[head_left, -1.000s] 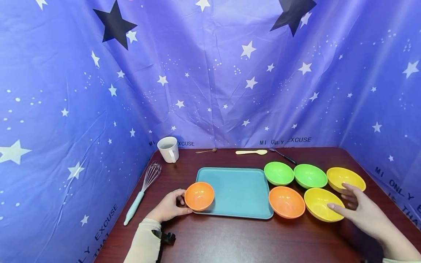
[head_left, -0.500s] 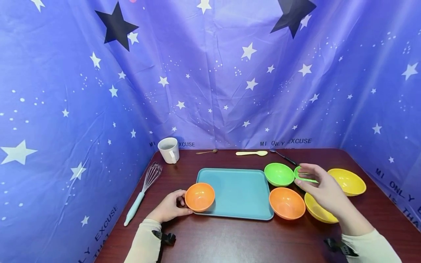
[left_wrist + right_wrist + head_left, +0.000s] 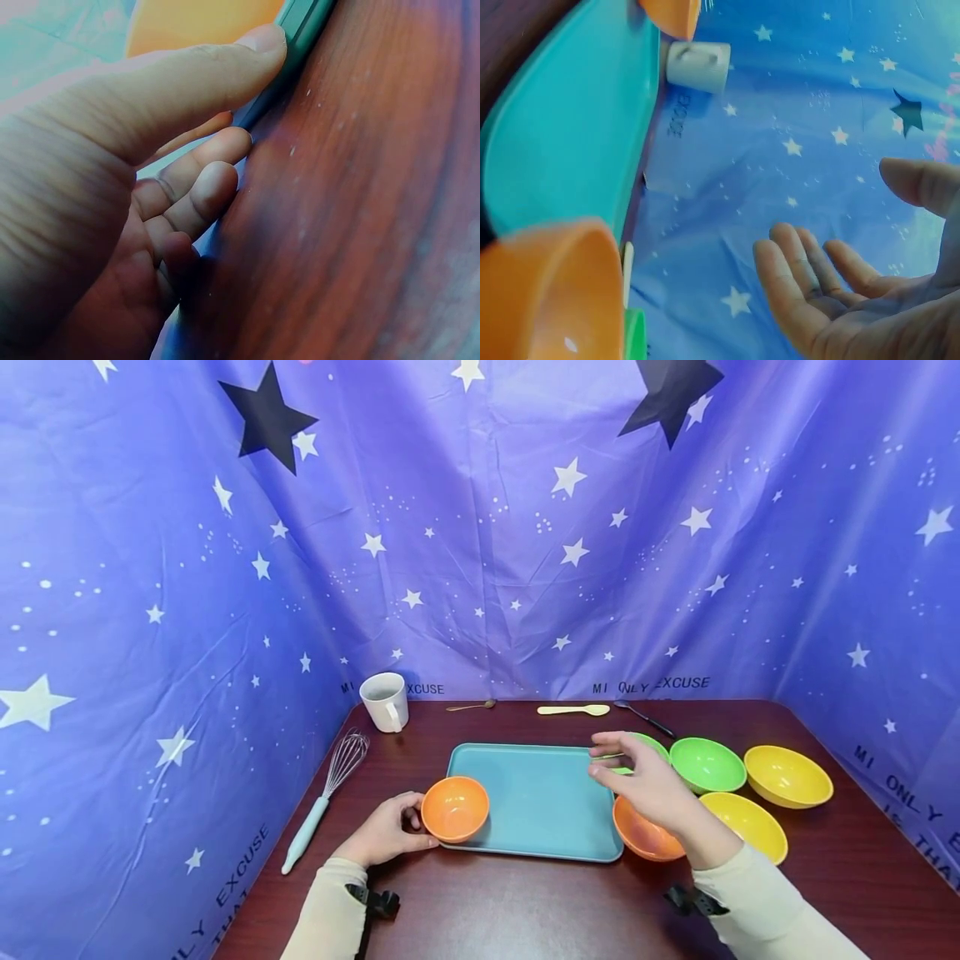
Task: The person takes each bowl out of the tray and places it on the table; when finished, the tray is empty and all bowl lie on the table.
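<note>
My left hand (image 3: pixel 386 832) rests at the near left corner of a teal tray (image 3: pixel 547 802). In the left wrist view its thumb touches the tray's edge, and the other fingers lie loosely bent beside it. An orange bowl (image 3: pixel 454 810) sits on the tray's left end, close to the fingertips. My right hand (image 3: pixel 648 785) hangs above the tray's right edge with fingers spread and nothing in them. It partly covers a second orange bowl (image 3: pixel 647 835) and a green bowl (image 3: pixel 651 745). The right wrist view shows the thumb well apart from the fingers.
Another green bowl (image 3: pixel 708 763) and two yellow bowls, one far (image 3: pixel 787 775) and one near (image 3: pixel 752 827), stand at right. A whisk (image 3: pixel 326 802) and white mug (image 3: pixel 385 702) are at left. Several small utensils, including a pale spoon (image 3: pixel 573 710), line the back.
From over the yellow bowls my right hand has moved left, past the green bowls, to the tray's right edge. My left hand and the bowls have stayed put.
</note>
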A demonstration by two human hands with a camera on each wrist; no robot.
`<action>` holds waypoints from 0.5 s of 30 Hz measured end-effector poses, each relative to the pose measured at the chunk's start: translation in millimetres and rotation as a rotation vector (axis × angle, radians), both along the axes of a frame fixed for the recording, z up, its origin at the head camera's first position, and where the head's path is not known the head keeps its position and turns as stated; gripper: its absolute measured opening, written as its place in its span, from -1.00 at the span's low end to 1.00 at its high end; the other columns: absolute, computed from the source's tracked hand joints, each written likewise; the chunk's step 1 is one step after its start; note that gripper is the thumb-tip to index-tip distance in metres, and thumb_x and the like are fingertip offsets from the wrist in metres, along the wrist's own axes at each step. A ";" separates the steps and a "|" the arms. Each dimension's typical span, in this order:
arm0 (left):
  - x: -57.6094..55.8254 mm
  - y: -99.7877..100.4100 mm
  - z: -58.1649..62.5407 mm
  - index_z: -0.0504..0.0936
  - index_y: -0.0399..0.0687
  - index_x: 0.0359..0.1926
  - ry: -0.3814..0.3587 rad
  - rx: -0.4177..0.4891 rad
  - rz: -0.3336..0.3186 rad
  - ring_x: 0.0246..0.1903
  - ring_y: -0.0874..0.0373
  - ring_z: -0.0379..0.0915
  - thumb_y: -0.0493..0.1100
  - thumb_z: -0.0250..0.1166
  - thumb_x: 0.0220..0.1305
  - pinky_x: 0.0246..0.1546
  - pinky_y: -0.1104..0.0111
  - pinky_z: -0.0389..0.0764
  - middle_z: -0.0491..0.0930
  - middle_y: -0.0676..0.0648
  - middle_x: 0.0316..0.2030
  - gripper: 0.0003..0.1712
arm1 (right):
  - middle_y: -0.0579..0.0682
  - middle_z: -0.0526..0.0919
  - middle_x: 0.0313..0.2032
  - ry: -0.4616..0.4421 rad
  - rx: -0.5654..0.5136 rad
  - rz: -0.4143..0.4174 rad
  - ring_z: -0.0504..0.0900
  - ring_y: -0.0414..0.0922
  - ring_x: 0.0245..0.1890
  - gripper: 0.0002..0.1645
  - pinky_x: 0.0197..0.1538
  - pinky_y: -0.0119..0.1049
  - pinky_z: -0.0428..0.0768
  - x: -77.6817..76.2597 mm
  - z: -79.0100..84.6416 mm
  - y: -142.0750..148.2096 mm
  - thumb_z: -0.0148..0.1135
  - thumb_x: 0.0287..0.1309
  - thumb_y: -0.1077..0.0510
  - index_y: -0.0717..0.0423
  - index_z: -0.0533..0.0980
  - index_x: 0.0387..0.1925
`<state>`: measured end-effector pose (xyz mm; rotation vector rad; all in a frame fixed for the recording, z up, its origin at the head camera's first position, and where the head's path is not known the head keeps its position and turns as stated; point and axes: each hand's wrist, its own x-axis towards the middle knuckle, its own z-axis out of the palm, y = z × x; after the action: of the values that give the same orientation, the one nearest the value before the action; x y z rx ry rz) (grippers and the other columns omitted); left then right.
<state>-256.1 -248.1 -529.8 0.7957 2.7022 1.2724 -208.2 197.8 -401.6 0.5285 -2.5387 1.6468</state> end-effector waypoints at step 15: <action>-1.1 0.4 -0.7 0.65 0.16 0.00 0.016 0.017 -0.021 -0.29 0.16 0.51 -0.04 0.71 0.01 -0.21 0.35 0.58 0.56 0.13 -0.28 -0.46 | 0.22 0.60 0.16 -0.087 0.003 0.088 0.62 0.17 0.16 -0.38 0.07 -0.08 0.65 -14.8 -10.9 -50.1 0.42 0.34 0.18 0.27 0.44 0.34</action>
<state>-257.2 -247.7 -530.4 0.8367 2.6914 1.2917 -223.0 147.8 -412.4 0.5890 -2.6148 1.7322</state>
